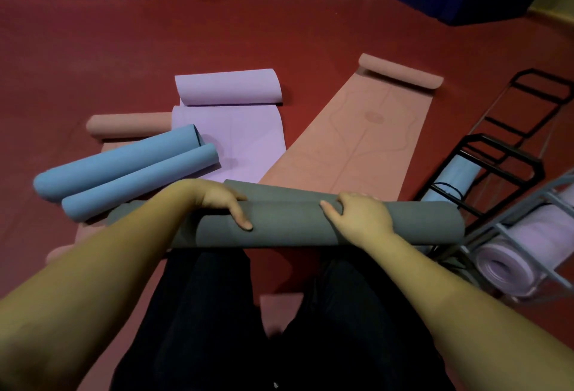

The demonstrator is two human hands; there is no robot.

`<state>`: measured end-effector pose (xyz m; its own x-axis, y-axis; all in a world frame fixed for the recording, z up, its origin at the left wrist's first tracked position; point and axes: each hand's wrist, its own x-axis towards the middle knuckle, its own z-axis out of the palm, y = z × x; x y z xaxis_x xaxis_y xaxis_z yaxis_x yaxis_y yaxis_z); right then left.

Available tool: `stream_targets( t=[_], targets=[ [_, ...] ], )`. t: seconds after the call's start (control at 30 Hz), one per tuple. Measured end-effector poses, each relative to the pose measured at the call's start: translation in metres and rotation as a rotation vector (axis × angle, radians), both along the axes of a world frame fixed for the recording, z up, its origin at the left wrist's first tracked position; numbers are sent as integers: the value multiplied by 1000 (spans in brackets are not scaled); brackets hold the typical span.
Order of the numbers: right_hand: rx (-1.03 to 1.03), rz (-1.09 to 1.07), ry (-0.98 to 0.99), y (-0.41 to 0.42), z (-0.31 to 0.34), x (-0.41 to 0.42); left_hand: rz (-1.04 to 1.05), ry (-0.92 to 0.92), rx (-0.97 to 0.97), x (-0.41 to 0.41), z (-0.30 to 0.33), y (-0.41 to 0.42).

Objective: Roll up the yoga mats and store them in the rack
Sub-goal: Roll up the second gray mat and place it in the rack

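A rolled grey yoga mat (279,223) lies crosswise just in front of the person's knees, low on the red floor (155,42). The left hand (222,201) clasps its top left of centre, fingers curled over the far side and thumb pressed down the near face. The right hand (360,215) clasps it right of centre the same way, so both grips are wrapped around the roll.

Just beyond and to the left, a blue mat (124,170) curled into two rolls lies slantwise, its near roll touching the grey mat's left end. Behind it, a lilac mat (230,111) is half unrolled, with a pink roll (130,125) at its left. A long pink mat (357,139) stretches from the grey roll toward the far right, its far end curled up.

At the right edge of the floor stands a black wire rack (497,154) with a pale blue roll (453,179) in it. Beside it, a grey rack (509,235) holds a lilac roll (509,266), just beside the grey mat's right end.
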<state>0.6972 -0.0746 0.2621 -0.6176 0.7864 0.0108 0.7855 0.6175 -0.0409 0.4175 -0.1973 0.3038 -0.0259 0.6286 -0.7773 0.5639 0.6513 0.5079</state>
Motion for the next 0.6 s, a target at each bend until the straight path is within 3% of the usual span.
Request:
stream_targets(
  t=[0.1, 0.23, 0.33, 0.43, 0.6],
  targets=[
    [7, -2, 9, 3, 0, -3, -89, 190, 175, 2, 1, -7],
    [-45, -13, -6, 8, 1, -6, -222, 454, 563, 3, -12, -25],
    [-140, -39, -30, 16, 5, -11, -335, 787, 812, 20, -33, -45],
    [-200, -38, -73, 23, 10, -18, -463, 1096, 784, 40, -58, -61],
    [-268, -45, -103, 26, 20, -26, -455, 1205, 734, 38, -50, -47]
  ],
)
